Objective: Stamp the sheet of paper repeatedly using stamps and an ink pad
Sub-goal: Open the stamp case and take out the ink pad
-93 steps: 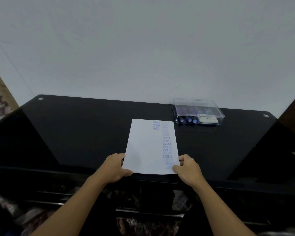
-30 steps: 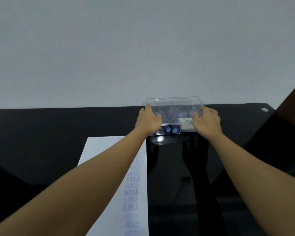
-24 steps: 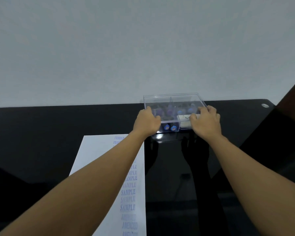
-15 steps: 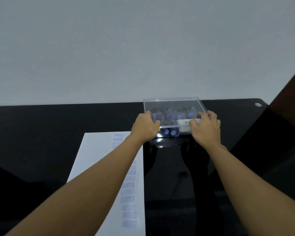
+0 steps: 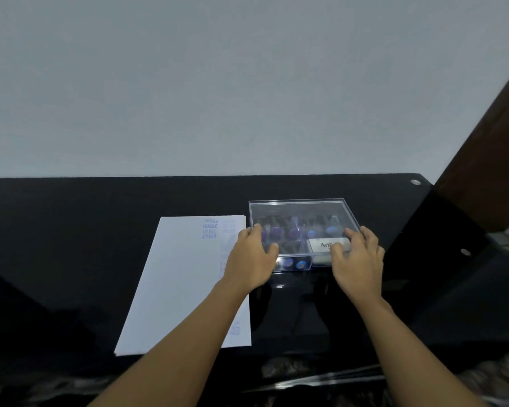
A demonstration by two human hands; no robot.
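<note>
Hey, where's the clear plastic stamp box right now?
In the head view, the clear plastic stamp box sits on the black glass table, right of the white paper sheet, held between the left hand and right hand.

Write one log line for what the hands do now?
left hand: holds lid | right hand: holds lid | stamps: inside box | paper: left of box

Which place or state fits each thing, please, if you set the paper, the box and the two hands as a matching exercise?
Things:
1 paper
2 box
3 left hand
4 right hand

Places or states:
A grips the box's right end
B lies flat, left of the box
C see-through, held at both ends
D grips the box's left end

Pairs: 1-B, 2-C, 3-D, 4-A
</note>
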